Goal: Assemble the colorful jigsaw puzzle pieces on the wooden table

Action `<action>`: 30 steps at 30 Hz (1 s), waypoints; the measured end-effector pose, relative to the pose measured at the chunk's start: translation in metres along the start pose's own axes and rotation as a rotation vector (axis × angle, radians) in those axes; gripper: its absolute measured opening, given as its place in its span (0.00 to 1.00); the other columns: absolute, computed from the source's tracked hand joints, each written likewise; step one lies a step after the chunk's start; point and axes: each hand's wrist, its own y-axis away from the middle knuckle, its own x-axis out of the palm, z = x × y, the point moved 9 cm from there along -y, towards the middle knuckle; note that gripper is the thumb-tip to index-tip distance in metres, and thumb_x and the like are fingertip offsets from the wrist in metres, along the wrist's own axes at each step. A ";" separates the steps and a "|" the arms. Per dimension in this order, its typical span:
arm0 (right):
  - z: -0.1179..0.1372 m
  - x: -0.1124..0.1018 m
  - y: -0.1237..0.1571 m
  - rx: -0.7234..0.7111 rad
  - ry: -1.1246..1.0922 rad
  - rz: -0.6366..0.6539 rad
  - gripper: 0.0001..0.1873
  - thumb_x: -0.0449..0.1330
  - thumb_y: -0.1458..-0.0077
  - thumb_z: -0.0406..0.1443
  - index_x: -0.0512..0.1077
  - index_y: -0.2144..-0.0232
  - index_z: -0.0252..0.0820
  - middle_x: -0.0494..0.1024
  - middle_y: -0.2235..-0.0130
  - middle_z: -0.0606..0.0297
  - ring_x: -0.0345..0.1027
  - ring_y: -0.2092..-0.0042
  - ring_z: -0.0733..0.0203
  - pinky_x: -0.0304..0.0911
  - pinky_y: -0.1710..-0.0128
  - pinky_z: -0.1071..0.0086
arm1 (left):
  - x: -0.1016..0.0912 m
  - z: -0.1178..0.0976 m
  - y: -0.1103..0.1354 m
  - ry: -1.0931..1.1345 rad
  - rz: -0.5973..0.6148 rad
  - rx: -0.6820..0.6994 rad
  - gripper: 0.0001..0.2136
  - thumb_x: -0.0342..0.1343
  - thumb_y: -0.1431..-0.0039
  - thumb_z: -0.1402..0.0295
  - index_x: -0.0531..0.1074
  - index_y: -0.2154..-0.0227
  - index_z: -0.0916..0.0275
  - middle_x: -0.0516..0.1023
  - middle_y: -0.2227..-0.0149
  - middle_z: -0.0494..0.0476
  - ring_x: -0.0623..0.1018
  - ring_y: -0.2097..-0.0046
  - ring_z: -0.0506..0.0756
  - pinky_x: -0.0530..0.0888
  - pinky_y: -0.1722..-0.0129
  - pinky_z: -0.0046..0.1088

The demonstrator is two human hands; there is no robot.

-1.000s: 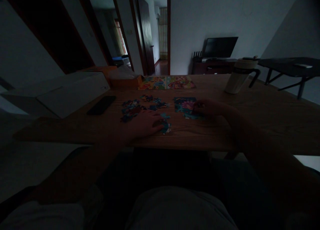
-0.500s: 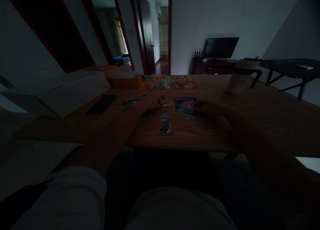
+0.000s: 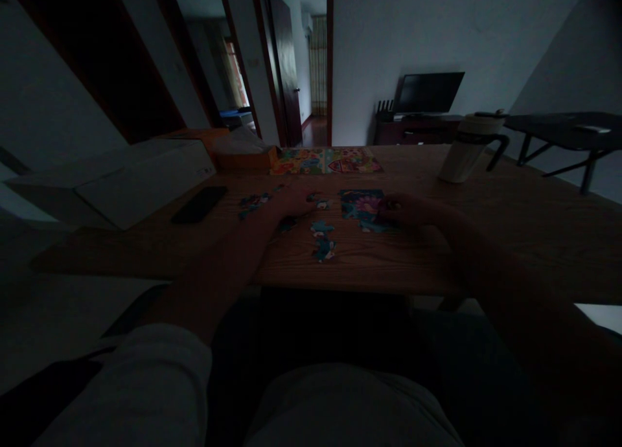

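left hand [image 3: 291, 203] flat on loose puzzle pieces [image 3: 253, 201], grip unclear; right hand [image 3: 405, 208] pinching edge of assembled puzzle section [image 3: 360, 206], between hands.

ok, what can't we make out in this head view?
- Left hand: its fingers cover the loose puzzle pieces beneath; any grip is lost in the dim light.
- Right hand: hides the edge of the joined puzzle section.
- Phone: screen too dark to read.
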 end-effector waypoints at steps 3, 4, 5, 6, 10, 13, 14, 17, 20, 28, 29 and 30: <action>-0.001 0.001 -0.002 -0.034 -0.004 -0.010 0.20 0.57 0.39 0.51 0.77 0.56 0.46 0.82 0.57 0.59 0.75 0.61 0.53 0.69 0.62 0.64 | 0.001 -0.016 -0.006 -0.010 0.065 0.053 0.28 0.51 0.35 0.56 0.62 0.33 0.56 0.66 0.34 0.59 0.68 0.36 0.62 0.63 0.37 0.37; -0.003 0.001 -0.003 -0.039 -0.001 -0.010 0.20 0.57 0.39 0.51 0.77 0.55 0.45 0.82 0.57 0.59 0.75 0.60 0.53 0.69 0.61 0.64 | 0.001 -0.019 -0.007 -0.008 0.088 0.058 0.28 0.51 0.35 0.56 0.62 0.33 0.57 0.67 0.34 0.60 0.69 0.37 0.61 0.63 0.37 0.36; -0.004 0.001 -0.003 -0.043 0.004 -0.011 0.20 0.57 0.39 0.51 0.77 0.55 0.45 0.82 0.56 0.59 0.75 0.60 0.53 0.69 0.61 0.64 | 0.000 -0.020 -0.009 -0.001 0.104 0.057 0.28 0.51 0.35 0.57 0.63 0.34 0.58 0.68 0.35 0.61 0.70 0.37 0.61 0.64 0.38 0.35; -0.005 0.001 -0.004 -0.047 0.009 -0.012 0.19 0.57 0.39 0.50 0.77 0.55 0.45 0.82 0.56 0.59 0.75 0.60 0.53 0.69 0.60 0.63 | -0.001 -0.020 -0.011 0.012 0.115 0.049 0.28 0.52 0.36 0.57 0.64 0.35 0.60 0.69 0.36 0.61 0.71 0.38 0.60 0.65 0.39 0.34; -0.004 -0.001 -0.003 -0.052 0.025 -0.023 0.18 0.59 0.40 0.50 0.77 0.56 0.46 0.82 0.56 0.60 0.75 0.59 0.52 0.69 0.58 0.63 | 0.000 -0.015 -0.020 0.088 0.166 -0.021 0.32 0.60 0.42 0.57 0.65 0.36 0.60 0.78 0.44 0.59 0.77 0.47 0.57 0.71 0.49 0.28; -0.004 0.000 -0.003 -0.040 0.008 -0.018 0.19 0.59 0.40 0.50 0.76 0.54 0.46 0.82 0.56 0.60 0.75 0.58 0.52 0.69 0.59 0.63 | 0.006 -0.019 -0.024 0.169 0.234 -0.045 0.35 0.63 0.47 0.56 0.66 0.36 0.59 0.79 0.47 0.57 0.79 0.53 0.56 0.73 0.58 0.25; -0.004 0.000 -0.003 -0.032 0.007 -0.012 0.20 0.58 0.40 0.51 0.76 0.54 0.47 0.82 0.56 0.59 0.75 0.59 0.52 0.69 0.59 0.63 | 0.008 -0.023 -0.024 0.182 0.247 -0.037 0.34 0.64 0.48 0.56 0.68 0.38 0.59 0.79 0.47 0.58 0.79 0.54 0.56 0.73 0.59 0.25; -0.004 0.001 -0.003 -0.028 0.009 -0.008 0.20 0.58 0.40 0.52 0.76 0.54 0.48 0.82 0.57 0.60 0.75 0.60 0.52 0.69 0.60 0.62 | 0.006 -0.038 -0.023 0.141 0.248 0.010 0.28 0.65 0.51 0.56 0.75 0.46 0.58 0.80 0.49 0.57 0.79 0.54 0.58 0.73 0.59 0.27; -0.002 0.001 -0.003 -0.041 -0.004 -0.006 0.20 0.58 0.40 0.52 0.76 0.54 0.48 0.82 0.57 0.60 0.74 0.59 0.52 0.69 0.60 0.63 | -0.003 -0.052 -0.021 0.091 0.227 0.027 0.23 0.66 0.51 0.60 0.77 0.51 0.58 0.81 0.52 0.57 0.79 0.56 0.58 0.73 0.59 0.29; -0.007 0.002 -0.008 -0.061 -0.009 -0.011 0.17 0.59 0.41 0.48 0.77 0.55 0.47 0.82 0.55 0.60 0.75 0.58 0.52 0.69 0.58 0.62 | -0.028 -0.123 -0.008 0.308 0.210 0.294 0.15 0.59 0.41 0.63 0.77 0.51 0.59 0.82 0.54 0.54 0.79 0.55 0.56 0.73 0.54 0.32; -0.007 0.003 -0.009 -0.076 -0.018 -0.011 0.17 0.59 0.41 0.48 0.77 0.55 0.48 0.82 0.55 0.60 0.75 0.58 0.52 0.70 0.57 0.62 | -0.027 -0.135 -0.005 0.340 0.232 0.350 0.15 0.57 0.39 0.64 0.77 0.51 0.58 0.82 0.54 0.53 0.79 0.55 0.55 0.73 0.54 0.31; -0.006 0.004 -0.010 -0.089 -0.029 -0.008 0.16 0.59 0.41 0.47 0.77 0.55 0.48 0.82 0.55 0.60 0.75 0.58 0.53 0.70 0.57 0.62 | -0.024 -0.147 -0.002 0.353 0.255 0.403 0.13 0.56 0.37 0.64 0.78 0.52 0.58 0.82 0.54 0.52 0.79 0.55 0.54 0.73 0.53 0.30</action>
